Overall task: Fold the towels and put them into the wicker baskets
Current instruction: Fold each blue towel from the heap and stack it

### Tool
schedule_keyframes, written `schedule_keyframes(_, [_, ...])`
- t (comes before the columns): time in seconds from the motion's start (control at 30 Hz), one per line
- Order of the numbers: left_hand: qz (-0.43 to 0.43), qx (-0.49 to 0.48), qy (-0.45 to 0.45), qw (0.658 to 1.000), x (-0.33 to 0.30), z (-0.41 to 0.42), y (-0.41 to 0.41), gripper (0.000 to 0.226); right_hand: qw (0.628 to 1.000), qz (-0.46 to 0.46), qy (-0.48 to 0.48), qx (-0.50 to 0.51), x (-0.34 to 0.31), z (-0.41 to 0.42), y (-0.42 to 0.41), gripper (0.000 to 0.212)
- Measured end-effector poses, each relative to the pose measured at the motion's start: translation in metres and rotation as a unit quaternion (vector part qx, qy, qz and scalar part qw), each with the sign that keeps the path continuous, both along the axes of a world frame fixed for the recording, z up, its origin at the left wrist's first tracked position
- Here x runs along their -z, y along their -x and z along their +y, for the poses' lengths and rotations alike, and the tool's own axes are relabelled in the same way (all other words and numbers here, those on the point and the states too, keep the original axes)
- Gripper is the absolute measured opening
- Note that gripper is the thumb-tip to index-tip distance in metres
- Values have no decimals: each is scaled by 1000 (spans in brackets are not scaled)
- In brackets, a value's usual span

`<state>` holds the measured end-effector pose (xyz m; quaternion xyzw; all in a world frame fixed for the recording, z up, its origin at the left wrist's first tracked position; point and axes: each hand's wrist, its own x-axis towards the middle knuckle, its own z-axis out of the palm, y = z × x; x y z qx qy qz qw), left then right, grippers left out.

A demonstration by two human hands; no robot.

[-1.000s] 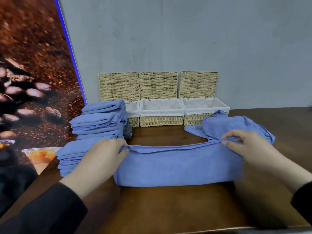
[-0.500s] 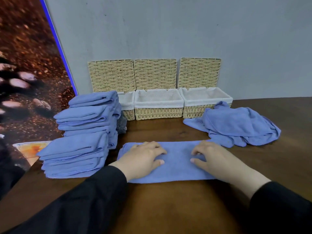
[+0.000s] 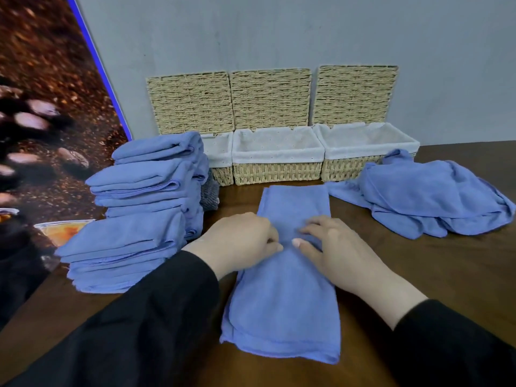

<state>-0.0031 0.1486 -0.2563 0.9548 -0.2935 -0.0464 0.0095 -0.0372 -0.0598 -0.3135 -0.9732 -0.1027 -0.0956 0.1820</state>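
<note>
blue towels, straw-coloured baskets, dark brown tabletop (image 3: 418, 275)

the folded towel (image 3: 287, 297), the stacked towels (image 3: 139, 208) and the crumpled towels (image 3: 424, 199) are all plain periwinkle blue. the wicker baskets (image 3: 276, 171) are pale tan weave with white speckled liners. sleeves (image 3: 139, 331) are black, the wall (image 3: 279, 32) grey, and the poster (image 3: 42, 107) mottled brown.

Both arms were covered by long black sleeves of a plain, matte cloth (no pattern, logo or cuff button showed). The left sleeve (image 3: 145, 325) hung loose and bulky, creased in soft folds. The right sleeve (image 3: 452, 344) ended at the wrist. The left hand (image 3: 240, 244) and right hand (image 3: 337, 252) were bare, without gloves, rings or watch.
</note>
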Motion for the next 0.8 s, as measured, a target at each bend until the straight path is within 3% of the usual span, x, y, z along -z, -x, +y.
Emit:
schedule_keyframes(0.1, [-46, 40, 130, 990, 35, 15, -13, 19, 996, 57, -40, -63, -1, -13, -21, 46])
schedule_keyframes(0.23, [-95, 3, 211, 973, 54, 24, -17, 24, 990, 80, -63, -94, -4, -27, -45, 41])
schedule_keyframes(0.43, [-23, -12, 207, 978, 47, 23, -7, 38, 987, 76, -95, -105, -3, -35, -54, 40])
schedule_keyframes(0.53, [41, -1, 170, 985, 42, 26, -4, 49, 985, -2, -118, -122, -4, -35, -48, 32])
schedule_keyframes(0.6, [80, -13, 141, 987, 43, 28, -3, 54, 978, -55, -107, -171, -7, -33, -37, 24])
schedule_keyframes(0.73, [93, -19, 137, 986, 42, 29, 0, 57, 969, -50, -41, -239, -7, -36, -11, 10])
schedule_keyframes(0.8, [102, -24, 136, 985, 41, 29, 1, 57, 968, -53, -26, -242, -4, -48, 2, 18])
